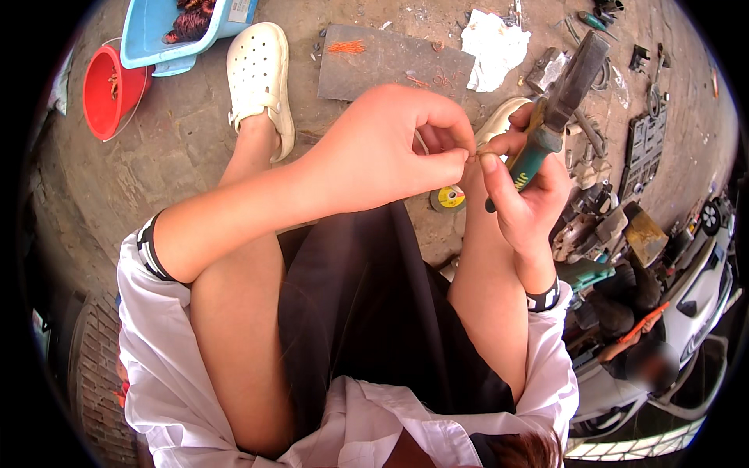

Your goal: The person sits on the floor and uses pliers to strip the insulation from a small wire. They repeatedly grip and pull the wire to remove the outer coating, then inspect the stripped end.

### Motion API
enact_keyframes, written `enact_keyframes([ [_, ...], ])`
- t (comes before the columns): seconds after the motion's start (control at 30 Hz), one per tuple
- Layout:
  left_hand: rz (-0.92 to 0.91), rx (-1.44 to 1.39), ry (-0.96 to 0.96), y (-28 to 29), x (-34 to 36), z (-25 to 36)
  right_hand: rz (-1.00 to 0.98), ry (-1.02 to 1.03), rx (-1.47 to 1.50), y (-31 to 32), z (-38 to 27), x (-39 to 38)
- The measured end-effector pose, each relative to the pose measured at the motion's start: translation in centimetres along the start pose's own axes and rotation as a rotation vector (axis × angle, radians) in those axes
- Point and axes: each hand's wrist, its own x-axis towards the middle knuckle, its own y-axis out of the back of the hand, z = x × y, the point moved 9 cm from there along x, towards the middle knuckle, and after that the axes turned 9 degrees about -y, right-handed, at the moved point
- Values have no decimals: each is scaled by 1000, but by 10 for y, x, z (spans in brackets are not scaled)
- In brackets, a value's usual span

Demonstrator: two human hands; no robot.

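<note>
My left hand (390,152) is closed in a pinch at the centre, holding a short thin piece, apparently wire (477,154), against my right thumb. My right hand (527,199) is wrapped round a hammer (577,78) with a dark metal head, held head-up by its green handle, while its thumb touches the thin piece. Beyond my hands a grey metal sheet (382,74) on the ground bears thin copper strands (346,47). A yellow-centred disc (446,196) lies below my hands between my legs.
A red bucket (103,97) and blue basin (148,35) stand at upper left. White paper (491,47) lies ahead. Scattered metal parts (593,171) and an open tool case (644,156) crowd the right. Another person (624,312) is at lower right beside a white car (694,292).
</note>
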Motion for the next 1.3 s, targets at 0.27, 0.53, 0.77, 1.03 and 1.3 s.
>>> enact_keyframes([
  [0.27,0,406,-147,2,1,18,-25,44,3,-5,-6,1],
  [0.53,77,-195,232,15,-3,-24,-35,101,-16,-2,-8,-2],
  [0.77,0,-228,160,14,-6,-22,54,-72,86,10,15,-2],
  [1.03,-47,-334,152,9,-4,-16,52,-134,131,11,20,-3],
  [1.3,-53,-301,141,9,-4,-17,76,-144,145,12,24,-4],
])
